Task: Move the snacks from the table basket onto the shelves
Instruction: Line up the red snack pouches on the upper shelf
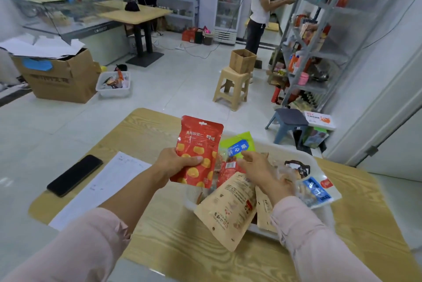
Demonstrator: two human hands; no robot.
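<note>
My left hand (177,163) grips a red snack pouch with yellow spots (198,144), held upright above the wooden table (182,243). My right hand (260,171) hovers with fingers spread over the white basket (319,163), which is full of snack bags. Among them are a green and blue pack (239,143), a brown paper pouch (228,208) leaning over the rim, and a blue-labelled clear pack (316,191) at the right edge. The grey metal shelves (319,37) stand far right across the floor, partly stocked.
A black phone (74,175) and a sheet of paper (100,188) lie on the table's left. On the floor are a beige stool with a cardboard box (242,61), a grey stool (288,122), a white bin (114,83) and a large carton (59,74). A person (260,7) stands at the shelves.
</note>
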